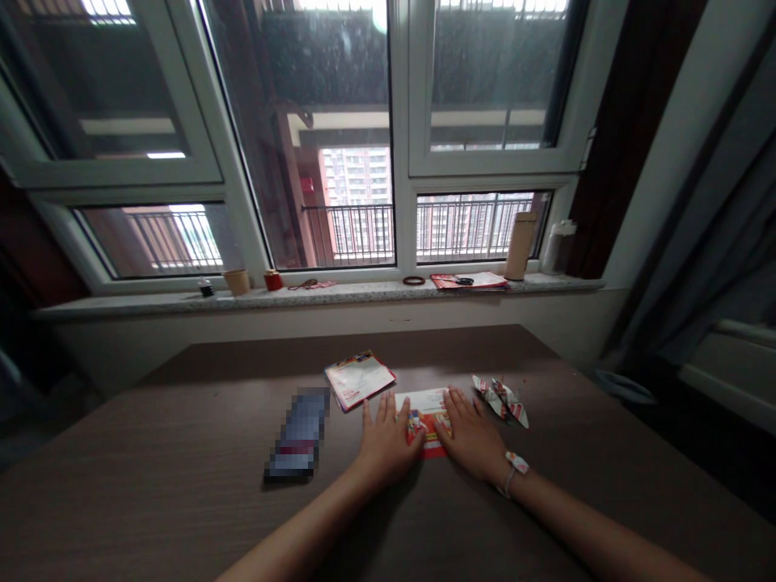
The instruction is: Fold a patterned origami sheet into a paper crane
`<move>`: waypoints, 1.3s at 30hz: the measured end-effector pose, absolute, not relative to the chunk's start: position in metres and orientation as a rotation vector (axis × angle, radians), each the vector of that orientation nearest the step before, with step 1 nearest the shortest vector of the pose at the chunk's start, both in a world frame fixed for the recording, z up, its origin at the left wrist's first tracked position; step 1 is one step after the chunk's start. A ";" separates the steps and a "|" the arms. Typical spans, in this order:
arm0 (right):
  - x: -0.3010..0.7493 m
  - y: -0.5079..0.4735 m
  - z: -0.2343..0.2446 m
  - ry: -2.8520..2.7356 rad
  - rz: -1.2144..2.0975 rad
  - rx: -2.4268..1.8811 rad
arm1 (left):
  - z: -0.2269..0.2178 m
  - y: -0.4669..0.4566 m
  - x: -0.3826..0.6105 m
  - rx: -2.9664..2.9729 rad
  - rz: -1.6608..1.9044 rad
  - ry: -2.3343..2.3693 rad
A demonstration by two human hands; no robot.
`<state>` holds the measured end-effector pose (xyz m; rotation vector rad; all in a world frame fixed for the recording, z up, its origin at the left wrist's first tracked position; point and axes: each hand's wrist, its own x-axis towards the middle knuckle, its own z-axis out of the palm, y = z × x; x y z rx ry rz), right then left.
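A printed sheet of paper (432,400), white at the far side and red and yellow nearer me, lies flat on the brown table (200,525). My left hand (388,436) rests on its left edge with the fingers stretched forward. On the right edge lies my right hand (474,435), fingers also extended, with a bracelet at the wrist. Both thumbs point inward over the paper. Just beyond my left hand is a stack of square paper sheets (360,380). Folded paper pieces (502,400) with red and white print lie beside my right hand.
A phone (300,432), its screen blurred out, lies left of my hands. Along the windowsill (364,293) stand a paper cup (237,282), a red spool (273,280), a tan bottle (520,246) and a pale bottle (558,248). Scissors (464,280) lie on papers there.
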<state>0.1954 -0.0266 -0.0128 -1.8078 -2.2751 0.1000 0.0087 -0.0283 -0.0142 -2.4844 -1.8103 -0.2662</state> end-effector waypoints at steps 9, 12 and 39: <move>0.203 -0.024 -0.021 -2.299 0.025 -1.463 | -0.012 -0.028 0.008 -2.611 -0.286 -1.633; 0.202 -0.024 -0.020 -2.416 0.078 -1.337 | -0.014 -0.027 0.009 -2.693 -0.232 -1.580; 0.207 -0.027 -0.009 -2.390 0.162 -1.339 | 0.010 -0.033 0.005 -2.715 -0.405 -1.548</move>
